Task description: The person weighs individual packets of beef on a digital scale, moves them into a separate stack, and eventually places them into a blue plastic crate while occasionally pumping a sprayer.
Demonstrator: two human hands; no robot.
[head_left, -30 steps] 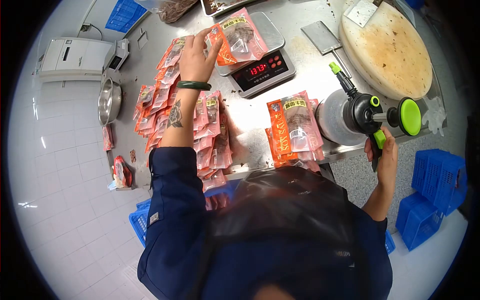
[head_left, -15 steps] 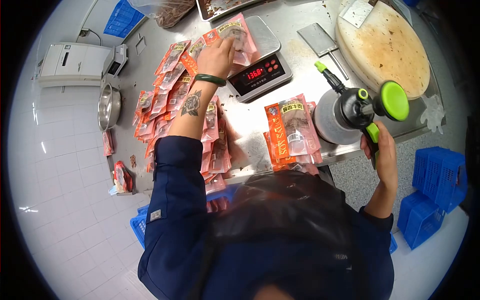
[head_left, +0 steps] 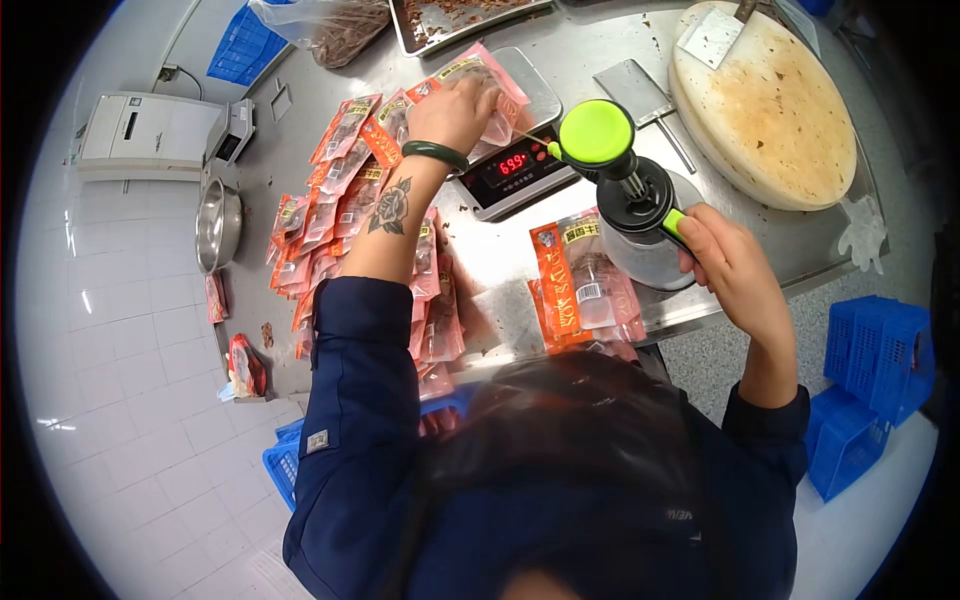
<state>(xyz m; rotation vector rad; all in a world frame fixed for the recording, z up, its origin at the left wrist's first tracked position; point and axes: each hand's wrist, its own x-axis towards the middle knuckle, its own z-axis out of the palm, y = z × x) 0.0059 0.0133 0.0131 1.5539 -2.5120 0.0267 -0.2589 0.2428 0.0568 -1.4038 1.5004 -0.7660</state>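
My left hand grips a red, clear-windowed food pouch with dark contents, over the pan of a digital scale. Its red display reads about 69.9. The fingers' undersides are hidden. My right hand is wrapped round the green-and-black handle of a pump spray bottle with a green knob. The bottle's nozzle points left at the pouch, and a thin streak of liquid runs between the two. Beneath the bottle's left side lies a stack of similar pouches; more filled pouches lie in overlapping rows left of the scale.
A round cutting board carries a cleaver. Another flat metal blade lies beside it. At the back are a tray of brown scraps and a plastic bag. A steel bowl sits left; blue crates stand right.
My right hand has brought the spray bottle left and turned its nozzle toward the pouch; a thin stream now shows. My left hand shifted slightly right with the pouch. The scale reading dropped from about 136.8.
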